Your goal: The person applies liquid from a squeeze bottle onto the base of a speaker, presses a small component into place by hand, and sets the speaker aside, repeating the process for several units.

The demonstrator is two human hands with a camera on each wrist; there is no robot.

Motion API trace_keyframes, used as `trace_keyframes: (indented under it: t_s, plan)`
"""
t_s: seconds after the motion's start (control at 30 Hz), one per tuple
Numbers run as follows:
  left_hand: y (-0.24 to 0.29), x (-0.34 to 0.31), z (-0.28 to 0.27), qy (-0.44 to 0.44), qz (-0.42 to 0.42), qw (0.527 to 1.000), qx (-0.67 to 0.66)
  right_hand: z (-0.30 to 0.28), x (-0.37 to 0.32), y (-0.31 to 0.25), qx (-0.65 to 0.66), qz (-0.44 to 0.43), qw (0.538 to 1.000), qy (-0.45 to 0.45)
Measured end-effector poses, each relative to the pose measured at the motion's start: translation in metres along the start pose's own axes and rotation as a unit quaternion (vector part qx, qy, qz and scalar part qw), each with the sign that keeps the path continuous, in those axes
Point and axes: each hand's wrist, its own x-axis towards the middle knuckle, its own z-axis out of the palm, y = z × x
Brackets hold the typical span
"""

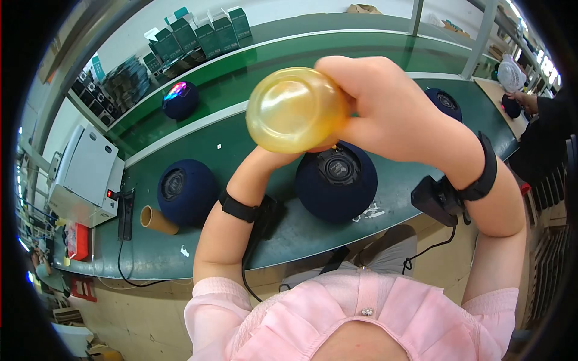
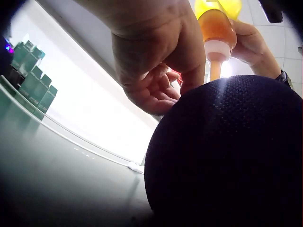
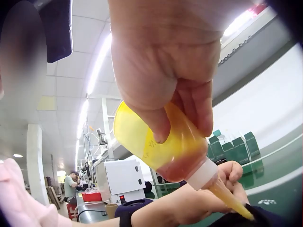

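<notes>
My right hand (image 1: pixel 385 102) grips a yellow translucent squeeze bottle (image 1: pixel 295 111), tipped upside down. In the right wrist view, its white collar (image 3: pixel 202 174) and tapered nozzle (image 3: pixel 232 201) point down toward a dark blue round fabric-covered speaker (image 1: pixel 319 192). The nozzle tip is right at the speaker's top, which bears a black oval panel (image 1: pixel 340 165). My left hand (image 2: pixel 156 61) has its fingers curled close over the speaker beside the nozzle. A small red bit shows among those fingers; I cannot tell whether they hold it. From the head view, the bottle hides most of this hand.
Another round speaker (image 1: pixel 186 192) and a cardboard tube (image 1: pixel 159 221) stand to the left, near a white machine (image 1: pixel 87 174). A lit speaker (image 1: pixel 180 100) and green boxes (image 1: pixel 208 41) sit at the back. Another speaker (image 1: pixel 444 103) stands right; a person's arm (image 1: pixel 530 103) is beyond.
</notes>
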Motion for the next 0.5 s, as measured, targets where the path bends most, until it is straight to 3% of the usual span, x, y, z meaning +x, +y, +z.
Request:
trace_keyframes:
  t_s: [0.07,0.13,0.17,0.23,0.3,0.37,0.4,0.47,0.5]
  plan:
    - [0.0,-0.001,0.0,-0.01,0.017,0.999,0.039,-0.004,-0.014,-0.001,0.008,-0.001,1.0,0.016]
    - [-0.007,-0.004,0.0,0.029,-0.065,0.997,0.001,-0.006,-0.036,-0.001,0.052,0.025,0.995,0.078]
    - [-0.008,-0.004,0.0,0.028,-0.064,0.998,0.002,-0.015,-0.048,-0.009,0.06,0.082,0.994,0.045]
    - [-0.007,-0.002,-0.002,-0.013,-0.167,0.977,0.13,-0.014,-0.079,-0.002,0.083,0.105,0.987,0.086]
    - [0.001,-0.002,-0.007,-0.03,-0.21,0.974,0.08,0.002,-0.105,0.006,0.109,0.128,0.978,0.126]
    - [0.02,-0.005,-0.02,-0.111,-0.303,0.947,0.011,0.023,-0.127,0.014,0.257,0.189,0.886,0.337]
    - [0.033,-0.01,-0.022,-0.108,-0.304,0.947,0.013,0.03,-0.135,0.016,0.26,0.187,0.886,0.336]
    - [0.057,-0.022,-0.017,-0.228,-0.265,0.924,0.155,0.04,-0.146,0.022,0.449,0.293,0.745,0.396]
    - [0.06,-0.028,-0.009,-0.225,-0.238,0.922,0.205,0.045,-0.15,0.027,0.482,0.313,0.714,0.4]
